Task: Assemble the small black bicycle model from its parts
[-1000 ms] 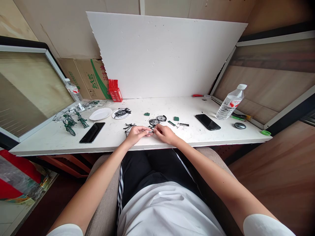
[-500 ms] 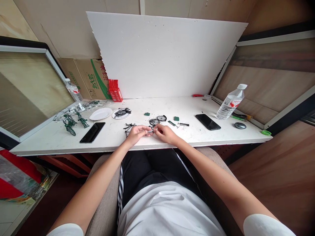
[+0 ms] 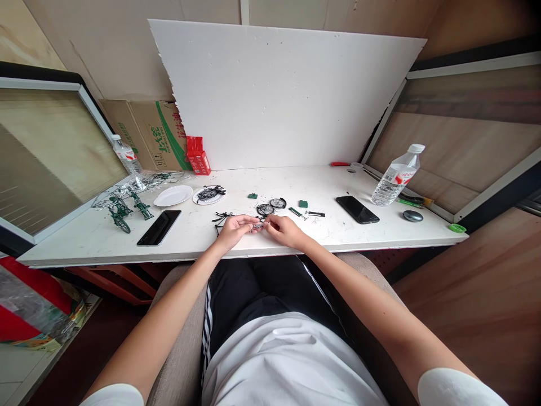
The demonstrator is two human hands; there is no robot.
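My left hand (image 3: 235,231) and my right hand (image 3: 282,229) meet just above the front edge of the white table (image 3: 321,237). Between their fingertips is a small, dark and silvery part (image 3: 257,226), too small to name; both hands pinch it, the left from its left end and the right from its right end. Right behind the fingers lie black miniature spoked wheels (image 3: 265,210). Thin black model pieces (image 3: 221,217) rest beside my left hand. To the right of the wheels are a green block (image 3: 303,204) and narrow dark strips (image 3: 315,214).
One phone (image 3: 159,228) lies at left, another phone (image 3: 357,210) at right. A paper plate (image 3: 173,196) stands near green model bicycles (image 3: 119,211); a second plate holds black parts (image 3: 210,194). A water bottle (image 3: 397,176) stands at right. A white board (image 3: 279,96) closes the back.
The small part between my fingertips has turned slightly, and my right fingers have shifted a little around it. Everything on the table stays in place.
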